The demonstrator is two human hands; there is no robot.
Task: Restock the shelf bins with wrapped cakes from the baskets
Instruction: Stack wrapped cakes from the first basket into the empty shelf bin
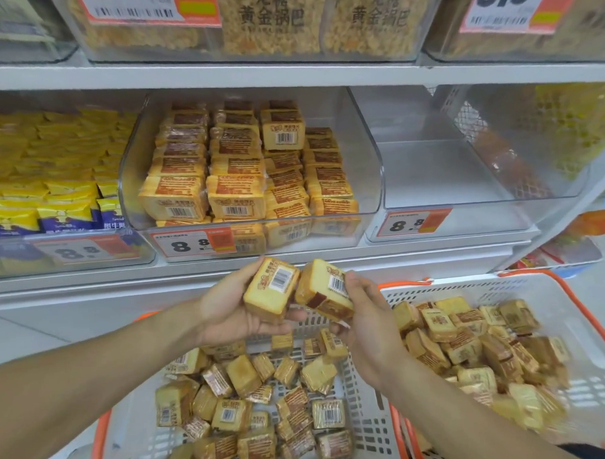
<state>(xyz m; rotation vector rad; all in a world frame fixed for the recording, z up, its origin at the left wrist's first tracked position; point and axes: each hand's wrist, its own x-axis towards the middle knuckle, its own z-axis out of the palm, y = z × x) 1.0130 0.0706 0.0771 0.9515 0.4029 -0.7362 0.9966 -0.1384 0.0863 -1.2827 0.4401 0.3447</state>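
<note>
The left hand [228, 309] grips one wrapped cake [271, 289]; the right hand [364, 325] grips a second cake [325, 290], the two touching. Below stand two baskets [364, 429] [592, 329] of loose cakes. Above, one bin [368, 179] holds stacked cakes; the bin [440, 176] beside it is bare.

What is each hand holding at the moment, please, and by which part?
The left hand cradles one wrapped cake from beneath and by its left side; the right hand holds another wrapped cake by its right end.
</note>
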